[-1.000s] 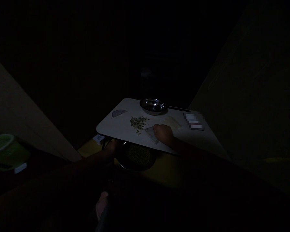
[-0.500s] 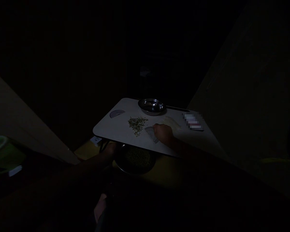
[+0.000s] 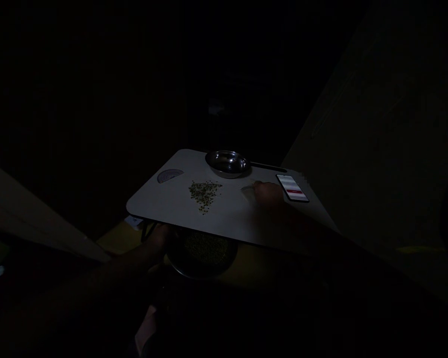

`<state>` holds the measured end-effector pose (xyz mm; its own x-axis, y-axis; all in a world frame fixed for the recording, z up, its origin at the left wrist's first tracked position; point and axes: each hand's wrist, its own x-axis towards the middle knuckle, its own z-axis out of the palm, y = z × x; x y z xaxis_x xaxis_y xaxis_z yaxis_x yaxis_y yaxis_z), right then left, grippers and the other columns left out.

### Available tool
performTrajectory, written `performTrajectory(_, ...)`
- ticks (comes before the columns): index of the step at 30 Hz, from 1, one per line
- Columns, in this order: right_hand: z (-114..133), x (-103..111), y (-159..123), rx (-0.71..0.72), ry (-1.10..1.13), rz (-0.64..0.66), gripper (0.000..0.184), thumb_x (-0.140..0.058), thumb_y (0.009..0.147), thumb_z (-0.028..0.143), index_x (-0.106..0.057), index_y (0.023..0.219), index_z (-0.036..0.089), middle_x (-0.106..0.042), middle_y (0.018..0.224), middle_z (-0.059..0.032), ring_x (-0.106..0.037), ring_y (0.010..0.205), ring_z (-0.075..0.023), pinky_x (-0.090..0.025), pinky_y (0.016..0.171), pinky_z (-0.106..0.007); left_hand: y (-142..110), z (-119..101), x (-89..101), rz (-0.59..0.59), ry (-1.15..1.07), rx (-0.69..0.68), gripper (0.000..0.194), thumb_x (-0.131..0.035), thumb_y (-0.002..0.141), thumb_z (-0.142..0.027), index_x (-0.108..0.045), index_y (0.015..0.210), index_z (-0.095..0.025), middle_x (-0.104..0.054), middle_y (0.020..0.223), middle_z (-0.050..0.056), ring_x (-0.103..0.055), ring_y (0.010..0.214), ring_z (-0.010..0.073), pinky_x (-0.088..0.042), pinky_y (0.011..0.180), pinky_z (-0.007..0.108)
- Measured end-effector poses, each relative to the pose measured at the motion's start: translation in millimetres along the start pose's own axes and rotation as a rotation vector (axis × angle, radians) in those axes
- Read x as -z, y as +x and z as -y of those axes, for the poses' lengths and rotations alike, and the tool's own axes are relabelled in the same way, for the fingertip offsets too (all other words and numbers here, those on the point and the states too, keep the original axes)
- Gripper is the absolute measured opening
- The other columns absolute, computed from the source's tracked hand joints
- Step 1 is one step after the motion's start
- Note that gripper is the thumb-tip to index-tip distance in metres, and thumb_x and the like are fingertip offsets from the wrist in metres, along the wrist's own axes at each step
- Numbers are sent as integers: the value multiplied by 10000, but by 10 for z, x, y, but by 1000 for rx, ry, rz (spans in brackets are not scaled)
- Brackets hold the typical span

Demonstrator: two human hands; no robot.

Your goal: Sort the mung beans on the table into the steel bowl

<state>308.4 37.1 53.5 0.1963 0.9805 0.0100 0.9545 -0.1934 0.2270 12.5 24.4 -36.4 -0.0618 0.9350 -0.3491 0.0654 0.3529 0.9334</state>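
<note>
white surface (image 3: 224, 219) in dim light: below its near edge the left hand (image 3: 161, 235) is by a dark bowl (image 3: 182, 273) of green grains (image 3: 207, 247), grip unclear; work looks partway, a loose scatter (image 3: 204, 194) lying above, the right hand (image 3: 268, 193) pinching a blurred flat piece (image 3: 248, 191), steel bowl (image 3: 227, 173) beyond.

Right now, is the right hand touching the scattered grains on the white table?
Apart: the head view shows bare white tabletop between the right hand and the scattered grains.

- We held our right hand (image 3: 269, 194) pinched, toward the desk's (image 3: 153, 201) right edge.
- Our left hand (image 3: 160, 235) sat low, by the near left corner.
</note>
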Motion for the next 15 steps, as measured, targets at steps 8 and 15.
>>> performTrajectory(8,351,26,-164,136,-3,-48,402,-229,875,285,-572,1045,161,-658,878,-139,-623,810,-222,-443,658,-308,1,35,46,16,9,25,143,-471,554,-223,-467,419,-176,-458,428,20,-401,445,136,-332,490,295)
performTrajectory(15,688,93,-331,261,16,-74,415,-210,879,308,-580,1022,186,-668,861,-125,-628,786,-233,-441,644,-314,-79,-60,92,-11,8,66,91,-451,497,-170,-459,406,-172,-468,441,30,-429,451,144,-356,474,295)
